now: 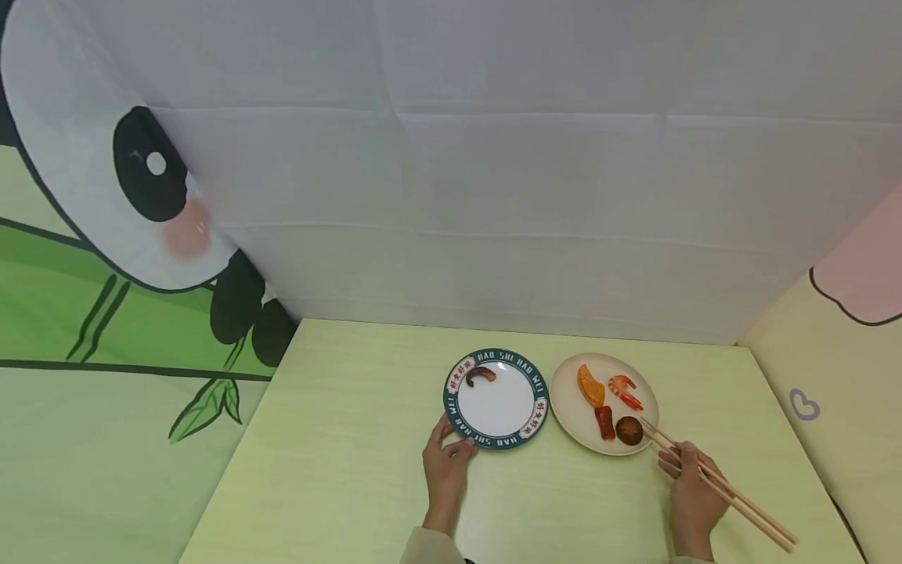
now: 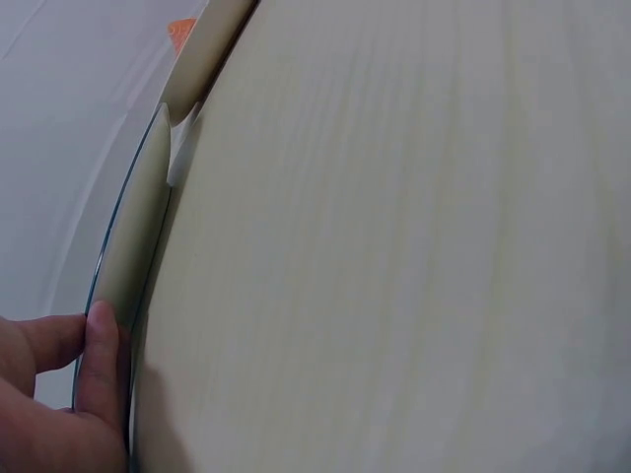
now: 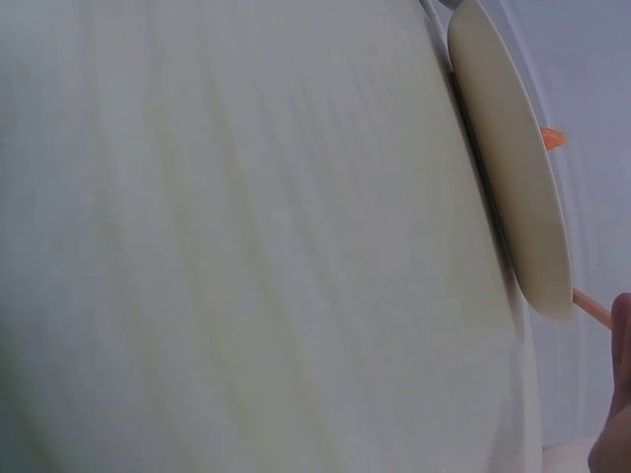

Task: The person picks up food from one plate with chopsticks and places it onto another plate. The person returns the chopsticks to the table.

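Note:
My left hand (image 1: 447, 466) holds the near-left rim of a white plate (image 1: 496, 403) with a dark green lettered border. In the left wrist view, a thumb and finger meet that plate's edge (image 2: 133, 232). A small curled brown food piece (image 1: 481, 374) lies near its upper left. My right hand (image 1: 694, 493) grips a pair of wooden chopsticks (image 1: 747, 505), their tips beside a round brown mushroom (image 1: 629, 430) on a beige plate (image 1: 574, 415). Whether the tips pinch the mushroom I cannot tell. Also on this plate are a shrimp (image 1: 624, 392), an orange wedge (image 1: 590, 386) and a dark red piece (image 1: 604, 421).
Both plates stand side by side on a pale yellow-green table (image 1: 338, 439). A white cloth wall (image 1: 493, 196) rises behind the table's far edge. Printed panels flank it, a green one (image 1: 106, 439) at the left and a cream one (image 1: 838, 368) at the right.

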`<state>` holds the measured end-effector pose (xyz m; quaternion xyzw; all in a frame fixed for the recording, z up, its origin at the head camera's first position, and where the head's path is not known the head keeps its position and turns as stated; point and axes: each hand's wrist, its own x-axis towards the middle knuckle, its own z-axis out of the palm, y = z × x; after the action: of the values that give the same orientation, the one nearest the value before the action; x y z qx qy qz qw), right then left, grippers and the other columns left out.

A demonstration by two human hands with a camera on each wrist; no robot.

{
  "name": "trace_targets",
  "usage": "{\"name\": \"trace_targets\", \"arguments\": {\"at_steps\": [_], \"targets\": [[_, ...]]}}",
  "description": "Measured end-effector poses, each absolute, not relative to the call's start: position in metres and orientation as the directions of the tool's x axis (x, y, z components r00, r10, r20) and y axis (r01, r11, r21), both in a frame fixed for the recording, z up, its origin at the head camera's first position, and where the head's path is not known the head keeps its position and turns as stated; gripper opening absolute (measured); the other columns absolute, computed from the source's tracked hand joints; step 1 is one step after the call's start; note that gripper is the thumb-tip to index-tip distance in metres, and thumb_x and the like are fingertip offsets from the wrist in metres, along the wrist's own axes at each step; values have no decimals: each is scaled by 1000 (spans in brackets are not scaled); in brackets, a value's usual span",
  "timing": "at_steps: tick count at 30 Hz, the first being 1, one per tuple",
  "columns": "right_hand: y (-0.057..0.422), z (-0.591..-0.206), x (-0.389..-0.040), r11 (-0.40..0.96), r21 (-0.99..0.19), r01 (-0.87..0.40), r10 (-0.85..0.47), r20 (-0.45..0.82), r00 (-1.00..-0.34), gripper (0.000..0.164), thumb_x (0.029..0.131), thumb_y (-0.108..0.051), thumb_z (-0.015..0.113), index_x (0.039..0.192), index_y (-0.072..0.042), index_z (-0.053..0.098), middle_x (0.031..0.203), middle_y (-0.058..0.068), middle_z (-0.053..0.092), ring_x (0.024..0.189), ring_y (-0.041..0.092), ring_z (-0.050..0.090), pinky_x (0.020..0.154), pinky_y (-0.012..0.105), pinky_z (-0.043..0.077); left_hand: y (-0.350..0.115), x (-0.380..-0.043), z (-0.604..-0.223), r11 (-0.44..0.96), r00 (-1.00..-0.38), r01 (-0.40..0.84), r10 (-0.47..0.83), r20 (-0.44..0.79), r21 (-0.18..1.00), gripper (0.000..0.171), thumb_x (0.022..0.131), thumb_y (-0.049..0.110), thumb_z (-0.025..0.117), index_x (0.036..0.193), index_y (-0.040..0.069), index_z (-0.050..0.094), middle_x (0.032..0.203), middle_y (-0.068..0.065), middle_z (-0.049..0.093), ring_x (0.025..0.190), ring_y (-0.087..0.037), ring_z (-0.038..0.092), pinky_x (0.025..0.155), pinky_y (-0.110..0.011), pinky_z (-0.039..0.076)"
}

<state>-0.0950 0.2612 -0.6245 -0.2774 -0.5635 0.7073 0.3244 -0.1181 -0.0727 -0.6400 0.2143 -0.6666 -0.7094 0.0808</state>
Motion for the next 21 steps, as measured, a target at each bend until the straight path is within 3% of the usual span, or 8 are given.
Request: {"name": "trace_targets", "arguments": {"at_steps": [5, 13, 21], "targets": [[261, -622, -94, -176, -973, -148, 769, -42, -638, 13, 104, -4, 64, 97, -1, 74, 76, -10, 77, 64, 1, 74, 62, 17, 60, -73, -118, -640, -98, -896, -169, -400, -194, 981, 73, 86, -18, 71, 154, -6, 47, 130, -24, 54, 90, -27, 72, 73, -31, 65], [264, -625, -93, -201, -962, -187, 771, -37, -636, 16, 104, -3, 63, 94, -5, 77, 77, -8, 77, 64, 3, 75, 61, 18, 60, -73, -119, -641, -99, -894, -171, -402, -197, 980, 74, 85, -19, 70, 154, -6, 47, 130, -24, 54, 91, -32, 72, 73, -31, 66], [266, -626, -93, -200, -964, -173, 777, -49, -628, 15, 104, -6, 64, 100, 2, 77, 78, -8, 78, 65, 4, 75, 59, 18, 60, -74, -117, -638, -116, -904, -152, -386, -185, 982, 73, 86, -17, 72, 154, -6, 47, 129, -24, 54, 88, -26, 72, 72, -30, 65]]}}
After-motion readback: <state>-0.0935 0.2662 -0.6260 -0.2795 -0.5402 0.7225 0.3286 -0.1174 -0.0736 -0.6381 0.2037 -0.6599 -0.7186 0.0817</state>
